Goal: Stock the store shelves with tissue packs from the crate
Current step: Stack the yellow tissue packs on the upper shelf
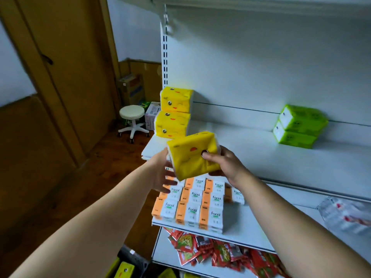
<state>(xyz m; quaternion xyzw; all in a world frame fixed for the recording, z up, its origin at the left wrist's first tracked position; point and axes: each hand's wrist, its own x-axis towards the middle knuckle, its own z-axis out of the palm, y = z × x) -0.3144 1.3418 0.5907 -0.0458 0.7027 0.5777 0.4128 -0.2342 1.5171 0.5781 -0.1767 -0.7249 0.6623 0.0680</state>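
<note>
A yellow tissue pack [192, 155] with a cartoon face hangs tilted in front of the white shelf [251, 149]. My right hand [222, 165] grips its right end, thumb on the front. My left hand [160, 173] touches its left end with straight, spread fingers. Two more yellow packs [174, 113] stand stacked at the shelf's left end, just behind the held one. Two green packs [299, 125] are stacked further right on the same shelf. At the bottom edge, a dark crate [132, 259] holds more yellow packs [124, 270].
The shelf below carries rows of orange-and-white Facial packs [192, 205] and a clear bag [345, 215] at right. Red snack packets [220, 251] lie on the lowest shelf. A white stool [133, 121], cardboard boxes [132, 89] and a wooden door [66, 73] stand to the left.
</note>
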